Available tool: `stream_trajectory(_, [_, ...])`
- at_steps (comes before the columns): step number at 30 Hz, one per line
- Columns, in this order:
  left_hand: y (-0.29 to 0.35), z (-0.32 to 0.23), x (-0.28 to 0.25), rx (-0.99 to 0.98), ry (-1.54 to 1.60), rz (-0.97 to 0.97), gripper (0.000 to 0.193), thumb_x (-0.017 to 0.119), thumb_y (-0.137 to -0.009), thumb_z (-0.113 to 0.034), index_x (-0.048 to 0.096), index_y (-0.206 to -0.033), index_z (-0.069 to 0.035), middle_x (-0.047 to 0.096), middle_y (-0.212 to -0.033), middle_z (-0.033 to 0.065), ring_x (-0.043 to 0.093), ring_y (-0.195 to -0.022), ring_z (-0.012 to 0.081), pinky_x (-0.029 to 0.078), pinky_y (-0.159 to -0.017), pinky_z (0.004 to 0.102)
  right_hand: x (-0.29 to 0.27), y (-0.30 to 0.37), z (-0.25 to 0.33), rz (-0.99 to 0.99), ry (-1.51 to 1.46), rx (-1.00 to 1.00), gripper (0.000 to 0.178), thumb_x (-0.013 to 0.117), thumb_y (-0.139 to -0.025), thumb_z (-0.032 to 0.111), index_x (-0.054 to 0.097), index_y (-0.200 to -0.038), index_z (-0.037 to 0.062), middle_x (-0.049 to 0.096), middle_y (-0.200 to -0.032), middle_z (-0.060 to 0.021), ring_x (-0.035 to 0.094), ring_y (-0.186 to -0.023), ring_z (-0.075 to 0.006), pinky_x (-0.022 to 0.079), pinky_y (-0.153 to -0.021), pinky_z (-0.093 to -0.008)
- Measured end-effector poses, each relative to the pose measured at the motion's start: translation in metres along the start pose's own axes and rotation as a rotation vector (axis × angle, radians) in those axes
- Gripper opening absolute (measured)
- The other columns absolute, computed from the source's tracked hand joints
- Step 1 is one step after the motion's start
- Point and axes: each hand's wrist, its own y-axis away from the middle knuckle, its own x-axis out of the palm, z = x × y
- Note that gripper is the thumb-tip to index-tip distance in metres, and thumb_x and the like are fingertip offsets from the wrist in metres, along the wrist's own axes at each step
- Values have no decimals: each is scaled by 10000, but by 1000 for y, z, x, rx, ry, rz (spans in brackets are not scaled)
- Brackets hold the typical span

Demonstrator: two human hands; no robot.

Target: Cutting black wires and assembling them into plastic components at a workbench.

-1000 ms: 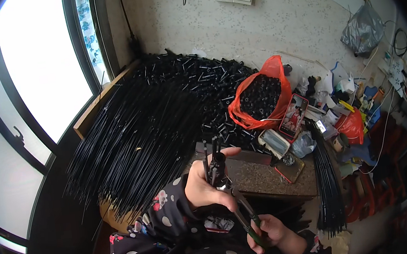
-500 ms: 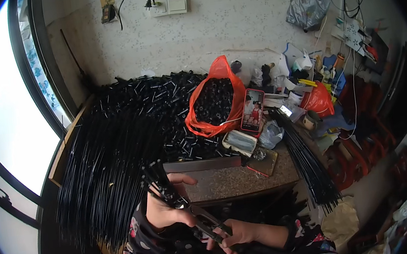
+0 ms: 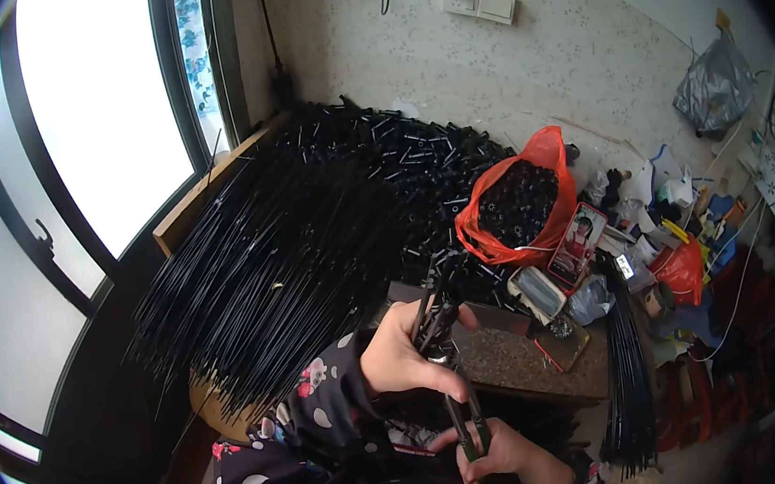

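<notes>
My left hand (image 3: 397, 352) is closed around a small bundle of black rod-like parts (image 3: 440, 310) that stick up above its fingers. Below it, my right hand (image 3: 510, 461) grips the handles of dark metal pliers (image 3: 468, 427). The jaws of the pliers are up by my left thumb, at the lower end of the bundle; what exactly they touch is hard to make out. Behind both hands lies a large heap of short black tubes (image 3: 416, 149). To the left, a thick layer of long thin black rods (image 3: 240, 276) hangs over the table's edge.
An orange-red plastic bag (image 3: 559, 150) holds small black parts. Beside it are a lit phone (image 3: 579, 245), a pale open box (image 3: 537, 294) and a clear bag (image 3: 592, 300). Another bundle of black rods (image 3: 624, 378) hangs at the table's right. A window (image 3: 98, 93) fills the left.
The view has turned left, so the table and its contents appear farther right and tilted. Both hands keep their grips, and the pliers stand more upright in the picture.
</notes>
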Motion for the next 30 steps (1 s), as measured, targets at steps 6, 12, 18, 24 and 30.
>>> stream_trajectory(6, [10, -14, -2, 29, -147, -105, 630, 890, -484, -249, 562, -960, 3, 570, -775, -13, 494, -706, 48, 412, -609, 202, -5, 13, 28, -1026, 1556, -692, 404, 643, -671, 16, 487, -1042, -24, 575, -766, -112, 579, -616, -173, 463, -559, -284])
stream_trajectory(12, [-5, 5, -5, 136, -41, 41, 687, 890, -470, -288, 554, -992, 7, 598, -796, 13, 529, -737, 65, 440, -668, 223, -6, 6, -23, 272, -603, -54, 420, 684, -768, 314, 546, -913, -56, 596, -640, -93, 569, -490, -154, 429, -431, -226])
stream_trajectory(18, [3, -11, -6, 143, -297, -46, 780, 882, -430, -371, 552, -1024, 13, 521, -680, -30, 449, -588, 29, 353, -505, 180, -10, 0, 4, -911, 1164, -560, 517, 646, -648, 19, 405, -1104, -23, 560, -837, -131, 575, -666, -239, 463, -626, -324])
stream_trajectory(24, [-4, -8, -10, 147, -135, 41, 621, 868, -536, -216, 542, -1012, 15, 613, -766, 14, 555, -704, 63, 462, -647, 215, 19, 1, -6, -397, 311, -134, 261, 495, -884, 66, 452, -1112, -53, 571, -847, -67, 566, -706, -127, 454, -679, -254])
stream_trajectory(30, [-1, -26, -1, 67, -251, -27, 359, 811, -619, -121, 592, -878, -4, 569, -689, -19, 496, -621, 26, 415, -561, 190, 5, 6, 17, -137, -61, -204, 538, 427, -924, 119, 158, -1361, -44, 593, -891, -137, 587, -710, -221, 476, -702, -313])
